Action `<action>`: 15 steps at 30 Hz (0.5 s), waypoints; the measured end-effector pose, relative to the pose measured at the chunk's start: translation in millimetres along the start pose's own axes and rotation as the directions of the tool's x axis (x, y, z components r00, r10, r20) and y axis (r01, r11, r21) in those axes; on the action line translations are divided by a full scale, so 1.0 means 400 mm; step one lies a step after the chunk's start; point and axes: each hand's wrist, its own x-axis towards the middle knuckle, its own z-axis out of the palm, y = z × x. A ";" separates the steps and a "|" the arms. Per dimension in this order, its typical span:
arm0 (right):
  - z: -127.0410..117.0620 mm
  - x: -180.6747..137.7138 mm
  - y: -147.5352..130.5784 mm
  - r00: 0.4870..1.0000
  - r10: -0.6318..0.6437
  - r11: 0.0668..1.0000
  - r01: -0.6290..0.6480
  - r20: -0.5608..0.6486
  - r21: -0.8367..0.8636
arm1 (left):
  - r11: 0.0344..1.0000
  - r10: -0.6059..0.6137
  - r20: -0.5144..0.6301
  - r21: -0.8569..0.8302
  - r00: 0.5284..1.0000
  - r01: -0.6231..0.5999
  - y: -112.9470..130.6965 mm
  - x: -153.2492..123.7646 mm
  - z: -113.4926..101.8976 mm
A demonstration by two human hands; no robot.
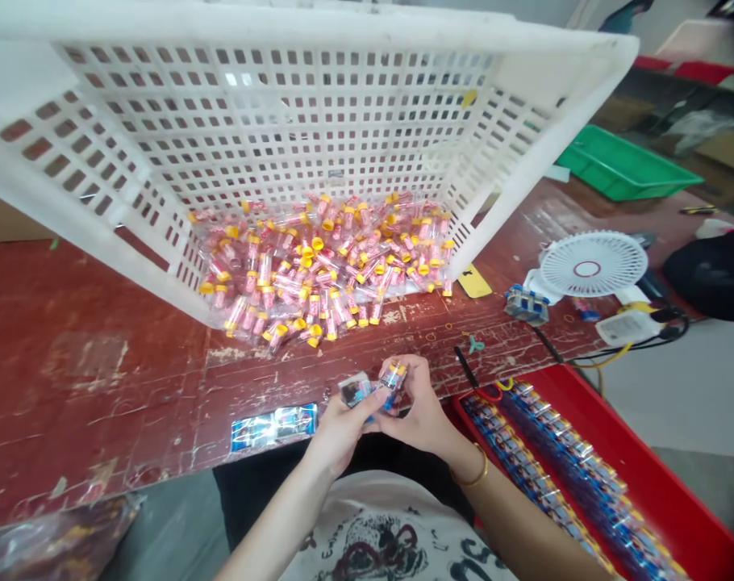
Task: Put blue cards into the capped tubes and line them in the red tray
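Note:
My left hand (339, 426) and my right hand (416, 411) meet just over the near edge of the worn red table (89, 363). The left hand's fingers pinch a small shiny blue packet (356, 390). The right hand is closed on a small pink tube with a yellow cap in clear wrap (393, 378), held against the packet. A gold bangle sits on my right wrist. Beyond the hands, a big white perforated crate (282, 105) lies tipped toward me, and a heap of the same wrapped yellow-capped tubes (319, 262) spills from it onto the table.
A strip of blue packets (274, 426) lies left of my hands. A red tray (645, 476) with rows of blue packets stands at the right. Farther back are a white fan (590, 264), a green tray (621, 168), cables, and a clear bag (58, 541) at lower left.

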 end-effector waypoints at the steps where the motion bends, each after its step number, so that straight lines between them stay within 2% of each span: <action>1: -0.002 -0.001 -0.001 1.000 -0.003 1.000 0.003 -0.001 0.003 | 1.000 0.004 -0.009 -0.001 1.000 -0.004 -0.001 -0.001 0.004; 10: -0.015 -0.007 0.014 1.000 0.017 0.998 -0.017 0.011 0.062 | 1.000 0.005 -0.057 0.000 0.998 -0.005 -0.003 0.001 0.018; 13: -0.034 0.000 0.021 0.998 0.050 0.973 -0.058 0.041 0.225 | 0.999 0.029 -0.088 0.016 0.996 -0.028 -0.009 0.009 0.018; 15: -0.038 -0.001 0.024 0.991 0.135 0.918 -0.118 -0.018 0.377 | 0.998 0.060 -0.098 0.038 0.993 -0.056 -0.019 0.018 0.023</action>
